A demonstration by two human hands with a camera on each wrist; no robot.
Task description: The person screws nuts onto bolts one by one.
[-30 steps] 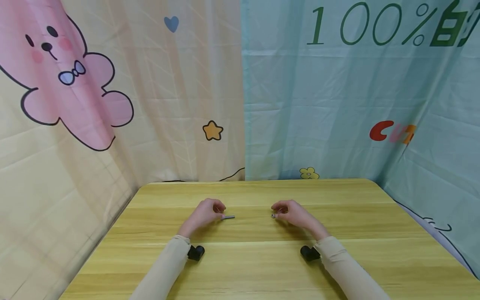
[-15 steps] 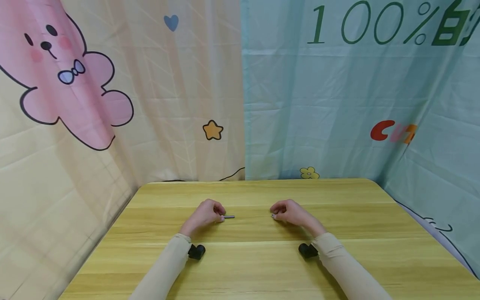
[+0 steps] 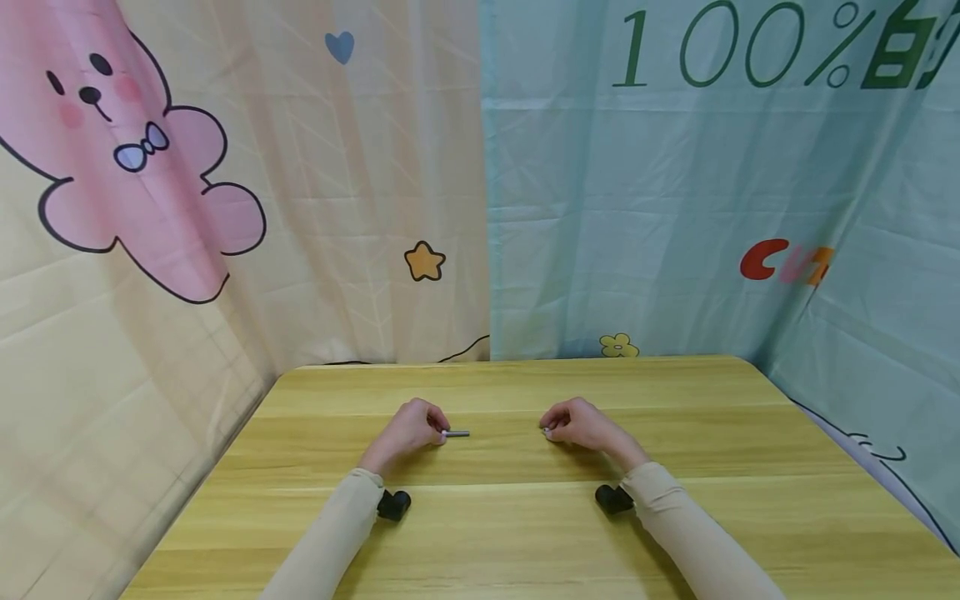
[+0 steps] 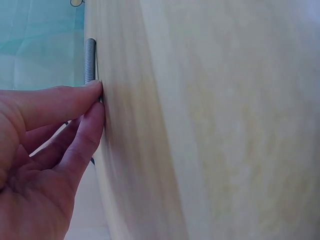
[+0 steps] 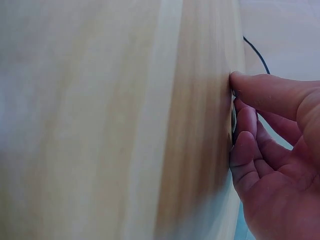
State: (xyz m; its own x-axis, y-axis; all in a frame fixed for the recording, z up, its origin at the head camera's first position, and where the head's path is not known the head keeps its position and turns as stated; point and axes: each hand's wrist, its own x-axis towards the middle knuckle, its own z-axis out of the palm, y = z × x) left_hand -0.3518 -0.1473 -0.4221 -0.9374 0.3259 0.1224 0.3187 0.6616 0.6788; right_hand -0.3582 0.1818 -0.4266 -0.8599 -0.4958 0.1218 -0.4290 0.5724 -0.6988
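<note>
A grey metal bolt (image 3: 457, 433) with a threaded shank lies low over the wooden tabletop, pointing right. My left hand (image 3: 411, 431) pinches its near end between thumb and fingertips, which hide that end. In the left wrist view the threads of the bolt (image 4: 90, 60) stick out past the thumb. My right hand (image 3: 581, 425) is lowered to the table, its thumb and fingers around a small metal nut (image 3: 546, 431). Mostly covered by the fingers, the nut (image 5: 233, 120) shows as a thin dark edge in the right wrist view.
The yellow wooden table (image 3: 480, 533) has a printed curtain (image 3: 360, 183) behind it and more fabric along both sides. Black wrist cameras (image 3: 393, 505) sit under both sleeves. A stretch of tabletop separates the two hands.
My right hand has shifted slightly left, and its fingers have come down around the nut, covering more of it. The left hand and the bolt stay almost in place.
</note>
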